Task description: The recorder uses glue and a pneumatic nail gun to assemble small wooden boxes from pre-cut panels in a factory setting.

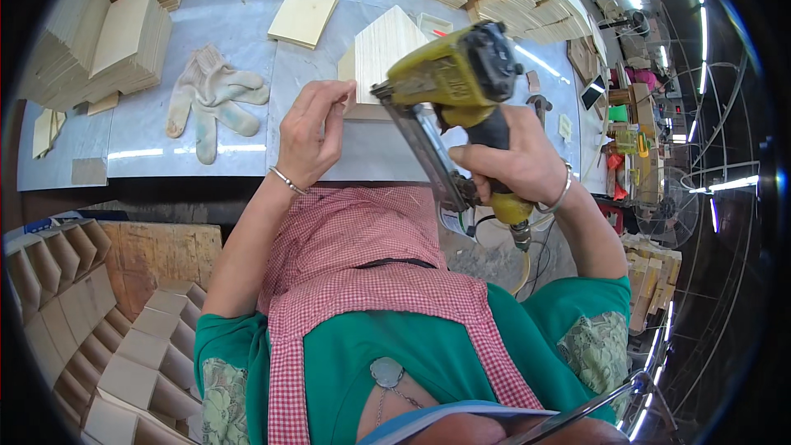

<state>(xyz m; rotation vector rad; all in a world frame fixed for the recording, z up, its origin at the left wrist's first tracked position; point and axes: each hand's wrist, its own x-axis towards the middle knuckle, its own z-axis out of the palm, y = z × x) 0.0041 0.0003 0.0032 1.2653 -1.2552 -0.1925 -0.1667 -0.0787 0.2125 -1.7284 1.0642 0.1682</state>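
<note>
My right hand [519,156] is wrapped round the black handle of a yellow pneumatic nail gun [445,74]. The gun's nose hangs over the right side of a small pale wooden box [383,45] on the table, partly hiding it. Whether the nose touches the wood I cannot tell. At the box's left side, my left hand [313,128] is closed, with its fingertips against the edge. Behind the box lies a flat square wooden panel [302,15]. A whitish work glove [214,99] rests to the left of my left hand.
Stacks of thin wooden panels [124,41] stand at the left, with more stacked panels [527,0] at the far right. Finished-looking wooden boxes [156,346] are piled below the table [239,161] at lower left. A yellow hose [524,274] hangs below the gun.
</note>
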